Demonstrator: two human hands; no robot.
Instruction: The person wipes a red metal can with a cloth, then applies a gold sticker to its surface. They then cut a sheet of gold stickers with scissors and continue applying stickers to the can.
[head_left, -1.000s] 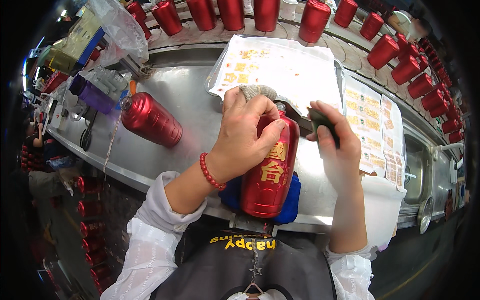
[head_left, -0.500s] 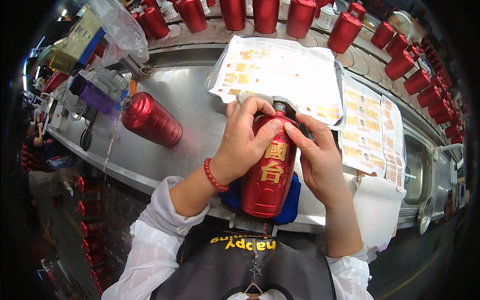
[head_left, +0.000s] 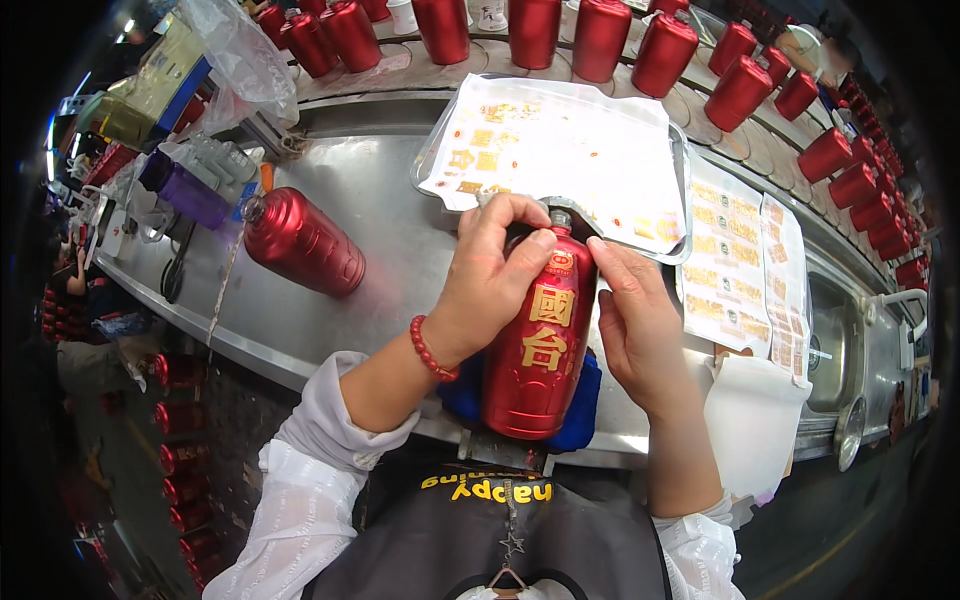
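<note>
A red bottle (head_left: 522, 395) with large gold characters and a small gold emblem below its neck leans in front of me on a blue cloth (head_left: 580, 405). My left hand (head_left: 482, 280), a red bead bracelet on its wrist, grips the bottle's left shoulder. Its thumb presses beside the emblem and its index finger curls by the neck. The fingers of my right hand (head_left: 638, 320) are bent together against the right shoulder. Just beyond the neck, white decal sheets (head_left: 590, 150) with gold markings lie on a metal tray (head_left: 687, 215).
Another red bottle (head_left: 305, 245), without gold characters, lies on the steel table (head_left: 385, 190) to the left, beside a purple bottle (head_left: 185, 190). More decal sheets (head_left: 727, 255) lie at right, near a sink (head_left: 835, 340). Along the back, a curved conveyor (head_left: 715, 135) carries several red bottles.
My right thumb has come off the bottle's front and my left thumb has shifted slightly, uncovering the gold emblem. On the conveyor, the bottles have moved right.
</note>
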